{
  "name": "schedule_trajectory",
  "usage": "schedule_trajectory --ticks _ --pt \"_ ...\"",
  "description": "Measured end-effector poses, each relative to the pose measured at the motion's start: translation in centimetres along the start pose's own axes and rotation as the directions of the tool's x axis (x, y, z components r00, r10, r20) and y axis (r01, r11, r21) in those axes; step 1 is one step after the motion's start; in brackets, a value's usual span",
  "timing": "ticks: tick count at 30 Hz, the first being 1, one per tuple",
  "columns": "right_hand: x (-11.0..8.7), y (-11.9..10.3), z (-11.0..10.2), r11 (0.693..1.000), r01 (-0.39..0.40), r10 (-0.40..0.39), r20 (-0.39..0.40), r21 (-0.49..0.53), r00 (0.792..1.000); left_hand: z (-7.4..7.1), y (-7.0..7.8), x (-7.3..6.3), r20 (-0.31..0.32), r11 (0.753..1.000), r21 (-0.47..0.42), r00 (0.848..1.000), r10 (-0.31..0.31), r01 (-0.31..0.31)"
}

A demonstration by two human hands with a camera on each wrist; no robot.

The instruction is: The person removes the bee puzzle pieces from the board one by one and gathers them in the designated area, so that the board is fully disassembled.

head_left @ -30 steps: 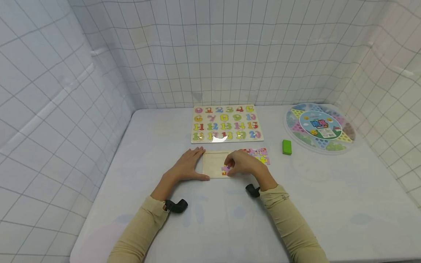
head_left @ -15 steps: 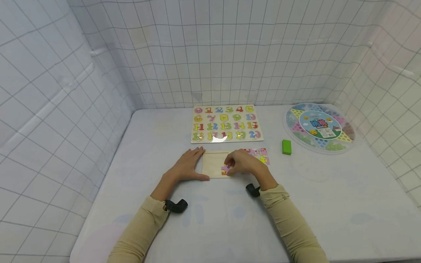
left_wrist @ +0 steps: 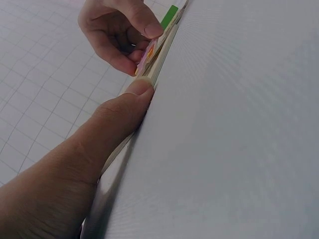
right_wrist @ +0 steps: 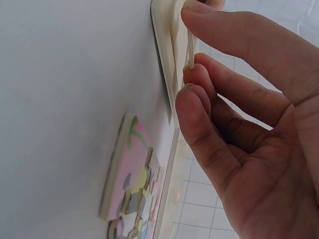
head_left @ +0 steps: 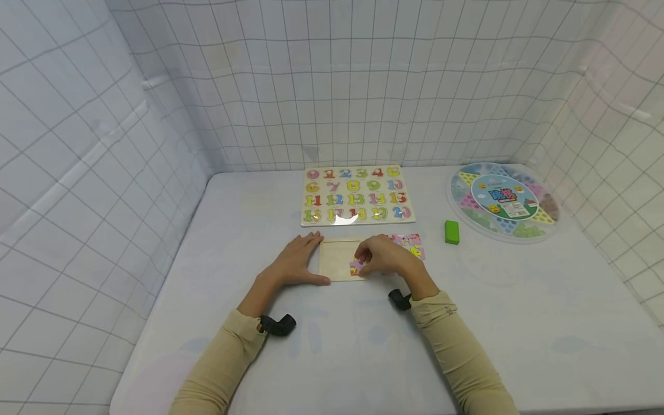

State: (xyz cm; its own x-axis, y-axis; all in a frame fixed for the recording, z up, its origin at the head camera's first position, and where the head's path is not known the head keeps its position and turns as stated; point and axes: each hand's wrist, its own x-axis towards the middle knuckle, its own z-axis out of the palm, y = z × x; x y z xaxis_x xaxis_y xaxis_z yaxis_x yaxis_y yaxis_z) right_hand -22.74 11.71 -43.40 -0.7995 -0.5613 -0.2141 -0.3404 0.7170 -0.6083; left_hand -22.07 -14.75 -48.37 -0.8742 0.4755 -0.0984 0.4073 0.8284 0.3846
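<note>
A shallow wooden puzzle tray (head_left: 334, 260) lies in the middle of the table in the head view, its bare inside showing. My left hand (head_left: 297, 262) is spread at its left side, the thumb along the near corner and the fingertips by the far corner. Between thumb and fingers my right hand (head_left: 384, 256) pinches a pink jigsaw piece (head_left: 355, 267) over the tray's right part. In the right wrist view that piece (right_wrist: 191, 50) appears edge-on, tilted up from the tray. Several more pink and yellow jigsaw pieces (head_left: 414, 246) lie right of the tray, partly hidden by my right hand.
Behind the tray lies a number puzzle board (head_left: 358, 196). A green block (head_left: 452, 232) stands to the right, near a round, clear-edged game box (head_left: 505, 197). Grid-patterned cloth walls (head_left: 363, 86) enclose the table (head_left: 332, 357) at the back and sides.
The jigsaw piece and my right hand have shifted very slightly to the right. My left hand stays in the same place at the tray.
</note>
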Motion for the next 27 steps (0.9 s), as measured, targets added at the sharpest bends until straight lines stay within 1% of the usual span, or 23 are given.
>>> schedule_trajectory --ticks 16,21,27 --pt "-0.1 0.0 -0.2 1.0 0.006 -0.006 0.007 0.001 1.0 0.1 -0.1 0.1 -0.003 1.0 0.007 1.0 0.005 -0.005" --pt "-0.8 0.3 -0.6 1.0 0.014 -0.014 -0.003 -0.002 1.0 0.1 -0.1 0.0 -0.009 1.0 0.007 1.0 0.007 -0.007" --pt "-2.2 1.8 -1.6 1.0 -0.021 0.021 -0.028 -0.02 0.999 0.3 -0.1 0.1 -0.013 1.0 0.019 1.0 0.022 -0.021"
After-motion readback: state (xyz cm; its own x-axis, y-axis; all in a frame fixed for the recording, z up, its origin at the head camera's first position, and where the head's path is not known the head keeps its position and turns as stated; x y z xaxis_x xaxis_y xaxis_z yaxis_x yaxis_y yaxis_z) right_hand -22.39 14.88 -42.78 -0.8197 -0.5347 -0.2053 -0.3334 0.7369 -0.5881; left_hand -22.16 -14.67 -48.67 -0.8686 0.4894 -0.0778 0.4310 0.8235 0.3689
